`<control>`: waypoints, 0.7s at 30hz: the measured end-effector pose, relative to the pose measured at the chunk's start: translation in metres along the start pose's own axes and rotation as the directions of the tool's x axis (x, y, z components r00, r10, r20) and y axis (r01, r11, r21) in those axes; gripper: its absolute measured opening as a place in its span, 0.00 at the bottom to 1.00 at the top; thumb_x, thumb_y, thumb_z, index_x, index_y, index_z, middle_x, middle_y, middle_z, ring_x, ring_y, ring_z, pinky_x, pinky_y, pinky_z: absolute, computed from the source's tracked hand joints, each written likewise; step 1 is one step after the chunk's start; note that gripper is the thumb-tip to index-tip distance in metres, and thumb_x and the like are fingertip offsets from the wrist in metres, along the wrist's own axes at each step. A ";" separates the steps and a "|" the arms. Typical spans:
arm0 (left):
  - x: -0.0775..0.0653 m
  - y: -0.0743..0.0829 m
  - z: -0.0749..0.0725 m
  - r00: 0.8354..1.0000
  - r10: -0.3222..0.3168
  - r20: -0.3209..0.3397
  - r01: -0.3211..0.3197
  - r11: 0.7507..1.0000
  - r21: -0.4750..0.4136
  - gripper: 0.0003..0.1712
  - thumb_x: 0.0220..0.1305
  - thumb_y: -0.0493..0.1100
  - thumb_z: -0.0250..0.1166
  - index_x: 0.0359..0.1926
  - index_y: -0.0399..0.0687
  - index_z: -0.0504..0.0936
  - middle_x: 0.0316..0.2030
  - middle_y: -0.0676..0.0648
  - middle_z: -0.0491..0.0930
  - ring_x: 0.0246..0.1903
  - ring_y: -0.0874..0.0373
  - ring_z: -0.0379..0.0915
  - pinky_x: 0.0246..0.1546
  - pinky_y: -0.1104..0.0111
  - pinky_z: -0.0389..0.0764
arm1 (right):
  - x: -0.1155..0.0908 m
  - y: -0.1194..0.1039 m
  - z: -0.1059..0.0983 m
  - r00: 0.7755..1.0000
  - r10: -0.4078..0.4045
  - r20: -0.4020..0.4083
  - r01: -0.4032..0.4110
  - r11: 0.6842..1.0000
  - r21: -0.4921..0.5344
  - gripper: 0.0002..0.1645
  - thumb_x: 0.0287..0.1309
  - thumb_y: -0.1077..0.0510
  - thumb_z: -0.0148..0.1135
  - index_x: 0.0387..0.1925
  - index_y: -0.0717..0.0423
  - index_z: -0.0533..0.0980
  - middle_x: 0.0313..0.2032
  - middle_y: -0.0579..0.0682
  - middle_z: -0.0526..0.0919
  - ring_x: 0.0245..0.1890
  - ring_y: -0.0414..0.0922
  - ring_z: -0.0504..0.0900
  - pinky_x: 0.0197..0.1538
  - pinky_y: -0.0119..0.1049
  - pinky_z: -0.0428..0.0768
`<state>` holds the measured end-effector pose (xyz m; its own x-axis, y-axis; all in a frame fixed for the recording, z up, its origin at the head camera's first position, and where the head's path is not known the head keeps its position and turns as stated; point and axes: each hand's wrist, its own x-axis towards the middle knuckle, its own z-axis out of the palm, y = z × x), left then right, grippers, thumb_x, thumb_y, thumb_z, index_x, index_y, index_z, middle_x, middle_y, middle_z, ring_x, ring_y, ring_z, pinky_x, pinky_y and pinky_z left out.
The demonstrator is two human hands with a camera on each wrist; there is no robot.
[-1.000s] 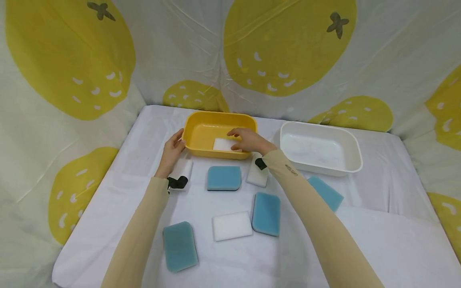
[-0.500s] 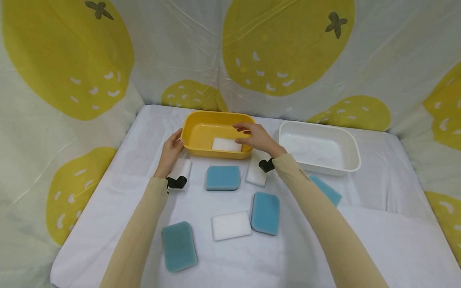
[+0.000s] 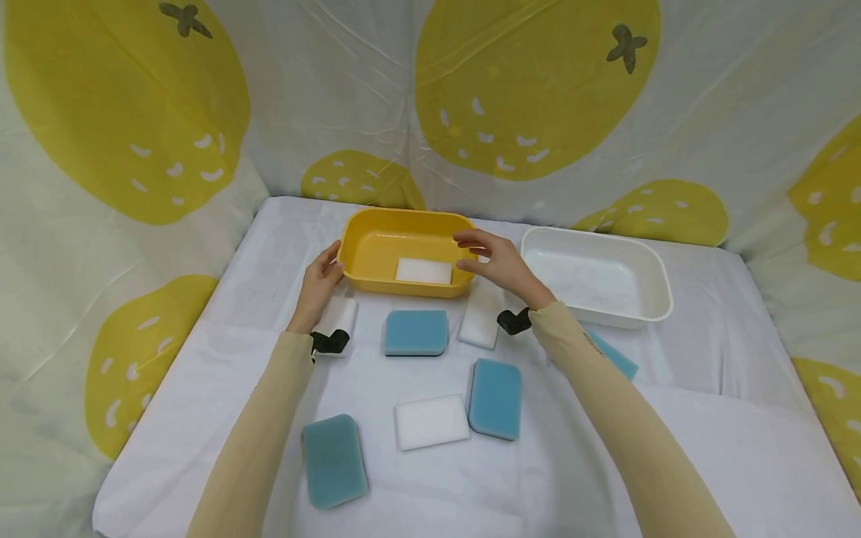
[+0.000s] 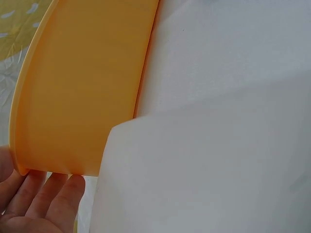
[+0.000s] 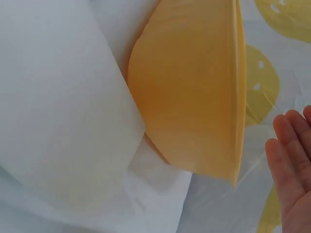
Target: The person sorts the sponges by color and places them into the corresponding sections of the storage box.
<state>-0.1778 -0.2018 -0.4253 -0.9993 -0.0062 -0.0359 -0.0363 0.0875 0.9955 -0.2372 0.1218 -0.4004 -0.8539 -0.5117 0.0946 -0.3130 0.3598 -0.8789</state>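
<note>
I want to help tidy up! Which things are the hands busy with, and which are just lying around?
In use:
yellow tub, touched by the left hand
white sponge in the tub
right hand, open above the tub's right end

Just lying about:
white tub
three blue sponges in front
white sponge on the cloth

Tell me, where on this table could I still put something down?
The bare white cloth nearest the camera, right of the blue sponge, is open, as is the white tub. It is crowded between the yellow tub and the white sponge, where sponges and both forearms lie.
</note>
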 end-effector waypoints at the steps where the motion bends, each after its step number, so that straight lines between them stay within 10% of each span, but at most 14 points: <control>1: 0.000 0.000 0.000 1.000 0.002 0.001 -0.002 1.000 -0.001 0.29 0.72 0.30 0.47 0.71 0.32 0.53 0.70 0.36 0.53 0.67 0.44 0.55 0.61 0.62 0.66 | -0.002 0.001 -0.001 1.000 0.006 -0.005 -0.006 1.000 0.002 0.30 0.58 0.65 0.65 0.61 0.66 0.69 0.59 0.61 0.73 0.58 0.55 0.71 0.64 0.44 0.67; 21: 0.000 -0.002 -0.002 1.000 0.017 0.009 -0.016 1.000 -0.024 0.29 0.72 0.31 0.47 0.71 0.33 0.53 0.70 0.37 0.53 0.67 0.46 0.56 0.60 0.65 0.67 | -0.052 0.013 0.000 0.993 0.098 -0.065 -0.095 0.994 0.052 0.32 0.59 0.66 0.64 0.64 0.63 0.66 0.61 0.58 0.70 0.62 0.52 0.67 0.66 0.44 0.63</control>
<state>-0.1778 -0.2036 -0.4276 -0.9998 0.0046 -0.0202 -0.0198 0.0639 0.9978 -0.1966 0.1533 -0.4163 -0.9056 -0.4224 0.0379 -0.2086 0.3658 -0.9070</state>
